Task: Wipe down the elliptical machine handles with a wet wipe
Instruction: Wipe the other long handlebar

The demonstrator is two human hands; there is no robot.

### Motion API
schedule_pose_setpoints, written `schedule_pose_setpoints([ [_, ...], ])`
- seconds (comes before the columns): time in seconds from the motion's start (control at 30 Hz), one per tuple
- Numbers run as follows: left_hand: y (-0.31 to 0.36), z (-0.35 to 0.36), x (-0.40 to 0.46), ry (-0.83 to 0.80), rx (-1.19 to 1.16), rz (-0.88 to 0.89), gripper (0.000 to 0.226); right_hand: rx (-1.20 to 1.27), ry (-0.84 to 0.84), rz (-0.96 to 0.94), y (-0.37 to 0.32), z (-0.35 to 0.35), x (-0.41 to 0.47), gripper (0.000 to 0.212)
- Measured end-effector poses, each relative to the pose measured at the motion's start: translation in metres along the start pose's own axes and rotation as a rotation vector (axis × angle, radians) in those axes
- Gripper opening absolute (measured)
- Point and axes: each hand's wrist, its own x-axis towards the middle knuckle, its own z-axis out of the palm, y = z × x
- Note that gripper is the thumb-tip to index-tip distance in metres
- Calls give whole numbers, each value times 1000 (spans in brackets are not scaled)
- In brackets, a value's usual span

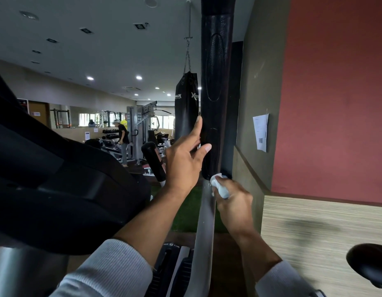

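Black textured rubber covers the handle (217,82) I am working on — the tall upright grip of the elliptical that rises through the middle of my view, with its bare grey metal arm (205,221) running down below it. My right hand (233,202) is clenched round a bunched white wet wipe (220,186), and the wipe is pressed against the very bottom end of the rubber, right where it meets the metal. My left hand (183,157) steadies the handle from its left side: thumb and forefinger straight and laid against the rubber, not curled round it, the other fingers hidden behind.

As for progress, I judge I am somewhere in the wiping of this one handle, at its lower end. I cannot tell from the sheen whether the upper stretch has been cleaned, so the top may still be owed a pass. A second black grip (153,161) shows lower and to the left, beyond my left hand; nothing touches it, and I would count it as still to do.

Containers — I see none: no wipe packet, no bin.

Further out, the dark console housing (57,179) of the machine fills the left. Behind hangs a punching bag (187,103), with weight machines and a person in the far room. A red wall (335,93) stands to the right, a paper notice (260,131) pinned beside it.
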Motion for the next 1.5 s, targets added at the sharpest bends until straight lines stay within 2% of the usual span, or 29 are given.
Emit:
schedule_pose_setpoints([
  [0.07, 0, 0, 0, -4, -2, -1, 68, 46, 54, -9, -1, -2, 0, 19],
  [0.17, -1, 0, 0, 7, 6, 3, 69, 152, 158, -24, -10, -2, 3, 35],
  [0.3, -1, 0, -1, 9, 4, -9, 68, -20, -4, -60, -16, 1, 9, 43],
  [0.43, 1, 0, -1, 9, -2, -11, 68, -192, -70, -166, -7, -4, 12, 25],
  [0.53, 0, -1, -1, 4, -4, -11, 67, 40, -12, -3, -2, -12, 8, 22],
  [0.67, -3, 1, -2, 0, -19, -2, 67, 256, 235, 66, -13, -21, 13, 28],
  [0.83, -3, 1, -1, 6, -16, 0, 66, 397, 252, 262, -17, -4, 25, 31],
  [1.0, -6, 4, -2, 30, -22, 9, 65, 472, 182, 223, -28, -4, 7, 46],
  [1.07, -7, 5, -2, 34, -8, 16, 66, 492, 156, 222, -24, -5, 7, 44],
  [1.17, -7, 5, -2, 34, 22, 29, 67, 473, 195, 180, -17, -3, 11, 32],
  [1.5, -4, 3, -2, 30, 6, 20, 66, 559, 302, 270, -20, 5, 15, 34],
])
